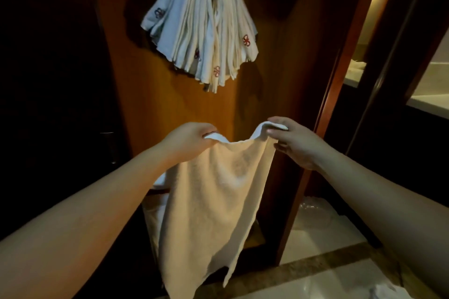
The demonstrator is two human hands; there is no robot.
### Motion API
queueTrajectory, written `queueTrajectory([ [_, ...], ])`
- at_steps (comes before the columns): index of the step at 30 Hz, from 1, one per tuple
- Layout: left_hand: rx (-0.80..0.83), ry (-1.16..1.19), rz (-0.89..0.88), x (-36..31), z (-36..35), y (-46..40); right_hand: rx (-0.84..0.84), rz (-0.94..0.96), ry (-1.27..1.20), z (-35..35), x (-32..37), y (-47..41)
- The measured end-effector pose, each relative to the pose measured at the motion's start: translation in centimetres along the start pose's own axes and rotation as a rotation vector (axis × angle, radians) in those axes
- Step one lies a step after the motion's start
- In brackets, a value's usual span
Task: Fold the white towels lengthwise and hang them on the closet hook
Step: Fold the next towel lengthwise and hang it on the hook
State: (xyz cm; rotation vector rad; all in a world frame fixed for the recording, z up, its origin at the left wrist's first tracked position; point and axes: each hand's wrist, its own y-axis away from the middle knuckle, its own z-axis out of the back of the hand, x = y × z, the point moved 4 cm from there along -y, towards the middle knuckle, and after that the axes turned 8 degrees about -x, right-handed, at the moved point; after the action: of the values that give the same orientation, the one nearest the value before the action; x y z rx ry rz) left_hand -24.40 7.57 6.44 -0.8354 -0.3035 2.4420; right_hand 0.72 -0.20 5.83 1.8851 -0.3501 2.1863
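A person holds a white towel (213,201) by its top corners, the left hand (189,139) pinching one corner and the right hand (291,141) the other, each grip closed on cloth. The towel hangs straight below both grips, its upper edge sagging between them, its lower edge uneven. Should either pinch loosen during the lengthwise fold, the cloth would likely drop toward the floor (340,281). Above the towel, a thick bunch of hung towels (201,24) already crowds the hook, itself hidden; another could slide off.
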Motion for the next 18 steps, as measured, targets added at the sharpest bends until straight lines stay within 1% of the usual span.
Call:
queueTrajectory([
  [1, -0.012, 0.049, 0.019, 0.3, 0.6, 0.0, -0.032, 0.069, 0.157, -0.2, 0.0, -0.1],
  [3, -0.042, 0.069, 0.018, 0.6, 2.0, -0.1, -0.208, 0.21, 0.392, 0.0, 0.6, -0.3],
  [5, -0.067, 0.024, 0.012, 1.3, 3.2, -0.2, -0.347, 0.317, 0.499, 0.4, 1.6, -0.9],
  [7, -0.06, -0.076, 0.035, 2.1, 4.2, 0.2, -0.399, 0.391, 0.551, 0.8, 2.5, -1.7],
  [9, -0.049, -0.182, 0.068, 3.3, 5.1, 0.8, -0.417, 0.411, 0.534, 1.0, 3.3, -2.1],
  [12, -0.046, -0.303, 0.138, 5.2, 6.5, 1.9, -0.451, 0.38, 0.419, 1.7, 3.9, -1.9],
  [14, -0.025, -0.334, 0.181, 6.8, 7.3, 2.7, -0.472, 0.387, 0.358, 2.3, 4.0, -1.4],
  [16, -0.016, -0.22, 0.232, 8.6, 7.9, 3.7, -0.484, 0.397, 0.291, 2.9, 4.0, -0.9],
  [18, -0.039, 0.076, 0.329, 10.3, 8.0, 4.6, -0.477, 0.377, 0.202, 3.6, 3.8, -0.7],
])
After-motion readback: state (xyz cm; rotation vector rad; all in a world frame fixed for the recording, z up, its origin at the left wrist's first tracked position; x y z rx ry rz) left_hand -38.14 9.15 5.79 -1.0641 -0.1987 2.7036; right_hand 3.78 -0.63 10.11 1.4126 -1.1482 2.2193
